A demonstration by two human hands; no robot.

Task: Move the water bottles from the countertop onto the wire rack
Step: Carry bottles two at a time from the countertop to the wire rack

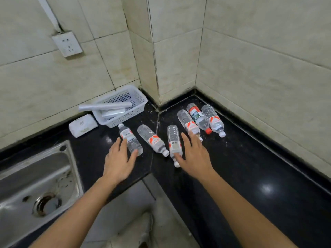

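The left hand (119, 161) is held palm down with its fingers spread over the black countertop (250, 167). Its fingertips and thumb are laid against the leftmost bottle (129, 139), and nothing is gripped. The right hand (195, 154) is likewise stretched flat and spread. Its thumb is laid on the third bottle (173, 138) and its fingertips reach the neck of the fourth bottle (187, 121), with nothing pinched. Both forearms are extended from the near edge towards the inner corner.

Six water bottles are seen lying on their sides on the countertop (every cap but the leftmost one is pointed towards the near edge). The second bottle (152, 139) is left untouched between the hands. The red-capped bottle (198, 118) and the sixth bottle (213, 119) are packed beside the fourth near the right wall edge. A white basket (138, 97) holding a foil roll (105, 106) is set at the back edge, with a tissue pack (83, 125) just beside it. A steel sink (35, 185) is sunk in at the left.
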